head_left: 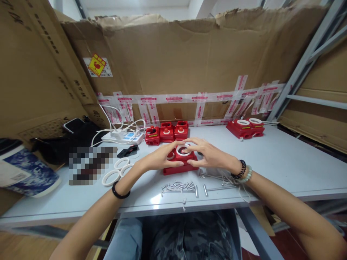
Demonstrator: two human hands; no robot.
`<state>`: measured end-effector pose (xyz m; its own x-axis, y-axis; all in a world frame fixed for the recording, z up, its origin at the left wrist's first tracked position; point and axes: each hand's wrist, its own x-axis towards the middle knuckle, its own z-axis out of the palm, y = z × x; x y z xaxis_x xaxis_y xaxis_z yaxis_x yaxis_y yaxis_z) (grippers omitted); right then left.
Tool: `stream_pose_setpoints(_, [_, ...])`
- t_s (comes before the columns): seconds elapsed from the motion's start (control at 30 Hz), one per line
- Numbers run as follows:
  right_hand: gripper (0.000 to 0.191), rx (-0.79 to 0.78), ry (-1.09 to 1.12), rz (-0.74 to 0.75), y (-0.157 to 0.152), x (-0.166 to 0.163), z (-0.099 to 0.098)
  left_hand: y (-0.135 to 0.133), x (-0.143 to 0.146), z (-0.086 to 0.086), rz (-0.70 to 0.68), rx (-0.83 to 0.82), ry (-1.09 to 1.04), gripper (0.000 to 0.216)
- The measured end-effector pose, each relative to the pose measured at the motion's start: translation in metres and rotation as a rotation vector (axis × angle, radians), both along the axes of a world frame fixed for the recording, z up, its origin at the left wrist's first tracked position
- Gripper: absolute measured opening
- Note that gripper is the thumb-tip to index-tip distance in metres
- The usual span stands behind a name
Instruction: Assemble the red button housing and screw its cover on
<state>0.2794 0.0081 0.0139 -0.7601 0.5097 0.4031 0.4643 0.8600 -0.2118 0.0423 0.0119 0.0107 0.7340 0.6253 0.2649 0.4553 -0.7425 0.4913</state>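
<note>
A red plastic housing [181, 164] lies on the grey table [284, 162] in front of me, with a white ring [184, 149] seated on its top. My left hand [159, 157] grips the housing's left side, thumb along its front. My right hand [207, 153] comes over from the right, its fingers pressing on the white ring. Just nearer to me lies a heap of small silver screws [179, 186].
Three red housings [166, 132] stand in a row behind, beside a white power strip [123, 136] with cables. Two more red housings with white rings [246, 127] sit at back right. Loose white rings [116, 171] lie left. Metal pins [214, 187], a black bag [65, 139], cardboard walls around.
</note>
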Motion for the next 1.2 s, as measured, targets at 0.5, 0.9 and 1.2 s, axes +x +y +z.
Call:
stream_pose_setpoints(0.5, [0.031, -0.27, 0.121, 0.091, 0.004, 0.002, -0.001, -0.002, 0.003, -0.004, -0.014, 0.013, -0.016, 0.059])
stream_pose_setpoints(0.9, [0.033, -0.235, 0.101, 0.079, 0.003, 0.003, -0.002, -0.002, 0.005, -0.008, 0.004, 0.018, -0.023, 0.06])
stream_pose_setpoints(1.2, [0.031, -0.262, 0.089, 0.1, 0.006, 0.003, -0.004, 0.001, 0.003, -0.01, 0.035, -0.012, 0.081, 0.056])
